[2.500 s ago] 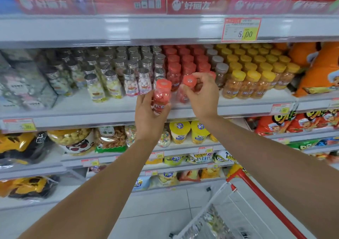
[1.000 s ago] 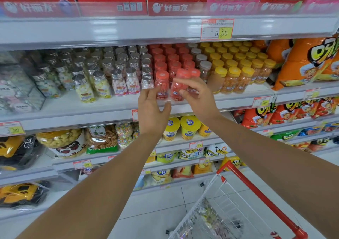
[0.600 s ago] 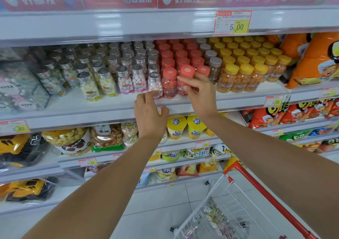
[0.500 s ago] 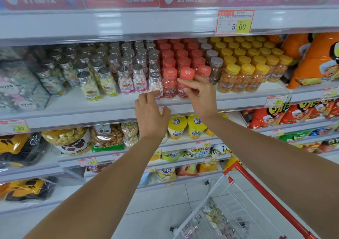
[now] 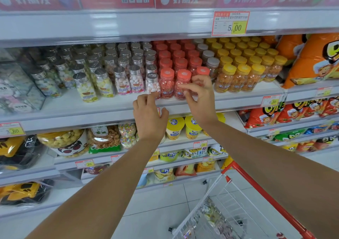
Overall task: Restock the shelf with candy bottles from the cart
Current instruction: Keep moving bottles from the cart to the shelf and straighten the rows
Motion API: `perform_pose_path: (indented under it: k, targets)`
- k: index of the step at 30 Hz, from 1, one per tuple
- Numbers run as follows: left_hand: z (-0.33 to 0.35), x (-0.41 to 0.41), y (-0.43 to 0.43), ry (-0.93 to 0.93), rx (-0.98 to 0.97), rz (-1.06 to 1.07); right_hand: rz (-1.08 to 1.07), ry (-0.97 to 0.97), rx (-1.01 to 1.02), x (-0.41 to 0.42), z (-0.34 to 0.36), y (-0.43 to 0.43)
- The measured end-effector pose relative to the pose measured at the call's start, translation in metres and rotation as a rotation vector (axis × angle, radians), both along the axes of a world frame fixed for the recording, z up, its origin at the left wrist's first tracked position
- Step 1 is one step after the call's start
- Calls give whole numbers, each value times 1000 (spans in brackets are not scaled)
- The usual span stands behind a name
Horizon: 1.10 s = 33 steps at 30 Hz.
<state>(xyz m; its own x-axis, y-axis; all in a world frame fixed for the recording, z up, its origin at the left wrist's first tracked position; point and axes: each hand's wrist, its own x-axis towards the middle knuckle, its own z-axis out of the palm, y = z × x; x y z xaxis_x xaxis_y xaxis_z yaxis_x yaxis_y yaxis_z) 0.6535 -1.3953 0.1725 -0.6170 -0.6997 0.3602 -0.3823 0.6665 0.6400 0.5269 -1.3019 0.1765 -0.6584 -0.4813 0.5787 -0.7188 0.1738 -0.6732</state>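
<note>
Red-capped candy bottles (image 5: 166, 84) stand in rows on the middle shelf (image 5: 102, 108), between silver-capped bottles (image 5: 153, 84) and yellow-capped bottles (image 5: 224, 79). My right hand (image 5: 200, 96) is at the front of the red rows. Its thumb lies across one front bottle (image 5: 182, 77) and its loosely bent fingers cover another red-capped bottle (image 5: 203, 70); both stand on the shelf. My left hand (image 5: 149, 116) holds nothing, and its fingertips touch the shelf edge below the front silver-capped bottle. The cart (image 5: 266, 198) is at the lower right.
The cart's wire basket (image 5: 225, 200) holds several clear-wrapped items. Orange snack bags (image 5: 311, 59) fill the shelf's right end. A 5.00 price tag (image 5: 230, 23) hangs from the shelf above. Jars and yellow tubs (image 5: 190, 127) sit on lower shelves. The floor is white tile.
2.5 s ago each hand held a red-capped bottle in the air. They are now set down in the front red rows, and my left hand has dropped to the shelf edge.
</note>
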Motion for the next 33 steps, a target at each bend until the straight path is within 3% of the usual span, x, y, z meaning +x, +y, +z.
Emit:
perform_pose_path:
  k: [9,13,19,29,33]
  targets:
    - [2,0,4,8,-12,-34,-284,-101,-34,-8,3,8]
    - [3,-6,7,-40,-74,-131,-267,-229,71,-23,-4,3]
    - [5,-24,13,-175,-186,-192,-270,-189,184,-37,-5,4]
    - [-1,-30,21,-193,-205,-198,-173,-216,94,-37,-2,11]
    - [-5,-26,29,-113,-213,-178,-109,-226,52,-38,-4,21]
